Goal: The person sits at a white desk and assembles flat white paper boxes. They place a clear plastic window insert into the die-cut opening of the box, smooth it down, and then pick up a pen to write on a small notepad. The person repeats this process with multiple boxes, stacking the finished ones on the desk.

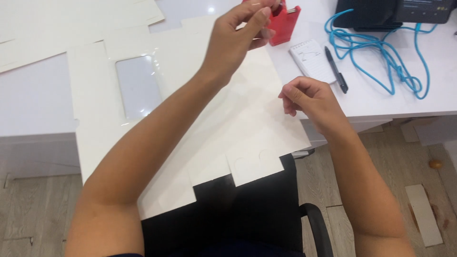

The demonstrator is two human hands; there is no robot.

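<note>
My left hand (240,31) is raised over the far side of the table. Its thumb and forefinger are pinched together at the top of a red tape dispenser (284,24), and a faint clear strip of tape seems to hang from the fingertips. A large flat cream cardboard box blank (204,123) with a clear window (138,85) lies under both arms and overhangs the table's near edge. Over the blank's right edge hovers my right hand (309,100), its fingers curled and thumb and forefinger touching. Nothing shows between them.
A small notepad (312,59) and a black pen (336,69) lie right of the blank. A tangled blue cable (385,57) runs to a dark device (390,12) at the back right. More cream cardboard sheets (71,24) lie at the back left. A black chair (247,214) is below.
</note>
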